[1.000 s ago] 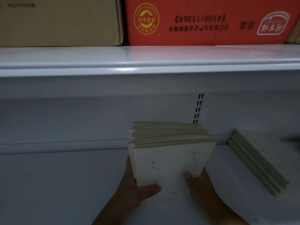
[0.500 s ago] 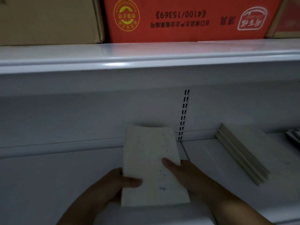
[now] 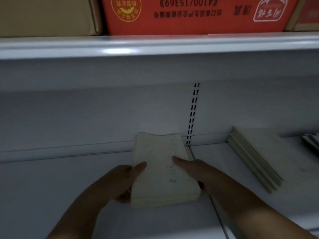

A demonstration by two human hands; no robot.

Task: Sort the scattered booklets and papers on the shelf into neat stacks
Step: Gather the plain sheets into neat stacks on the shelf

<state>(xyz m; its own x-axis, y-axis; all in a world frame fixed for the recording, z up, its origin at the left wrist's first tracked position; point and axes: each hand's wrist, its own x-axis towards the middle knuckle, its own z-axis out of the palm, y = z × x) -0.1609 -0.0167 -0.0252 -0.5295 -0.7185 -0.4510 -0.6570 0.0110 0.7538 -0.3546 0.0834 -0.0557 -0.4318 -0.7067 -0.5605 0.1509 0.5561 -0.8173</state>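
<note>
Booklet stack (image 3: 162,169): cream paper, soft-cornered and faintly ink-speckled, face up just left of the slotted upright (image 3: 193,114), with its long axis running from me toward the back wall. My left hand (image 3: 119,181) grips its left edge, thumb on top. My right hand (image 3: 195,171) clasps the right edge likewise. The second stack (image 3: 255,157) lies right of the upright, nearer my right hand.

The furniture was a white metal shelving unit in dim light. Its upper shelf (image 3: 69,47) ran across the whole view, and a bright glare (image 3: 117,51) lay on its rounded front edge. On it stood a brown carton (image 3: 46,16) and, just beside it, a red carton (image 3: 189,23) with its printing upside down. Below, a plain back panel (image 3: 86,109) – grey in shadow – carried a vertical slotted strip (image 3: 193,114) down to the lower shelf (image 3: 43,187).
</note>
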